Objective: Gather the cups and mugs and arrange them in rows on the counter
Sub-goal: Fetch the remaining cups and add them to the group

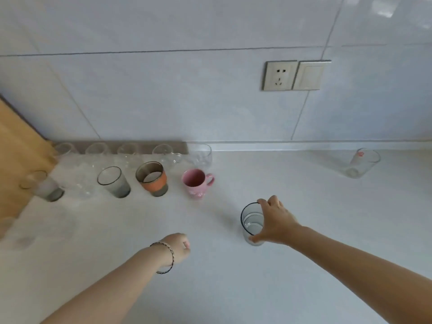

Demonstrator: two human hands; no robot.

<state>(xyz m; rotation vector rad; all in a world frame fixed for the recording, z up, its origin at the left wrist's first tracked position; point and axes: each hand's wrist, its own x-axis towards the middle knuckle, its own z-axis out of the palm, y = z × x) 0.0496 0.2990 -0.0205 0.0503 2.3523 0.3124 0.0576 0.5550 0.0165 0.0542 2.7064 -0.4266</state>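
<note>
Seen from the head camera, the right hand (pixel 273 220) grips a grey-tinted glass (pixel 250 224) from its right side, fingers over the rim and thumb low on the wall. The glass stands upright on the near middle of the counter (pixel 233 288), apart from the others. The left hand (pixel 178 247) hovers near-left of it, fingers curled in and holding nothing, with a bracelet (pixel 166 258) on the wrist.

Farther left runs a row: a pink mug (pixel 195 183), an orange-banded glass (pixel 152 178), a grey glass (pixel 113 182), a faint clear one, and a smoky glass (pixel 43 185) at the left end. Behind it, clear glasses (pixel 161 153) line the wall. A lone clear glass (pixel 362 162) with a red mark stands far right, well apart.

A wooden board (pixel 18 160) leans at the far left. The counter is white, the wall (pixel 163 90) pale tile with a socket (pixel 278 76) and a switch (pixel 307 76) side by side.
</note>
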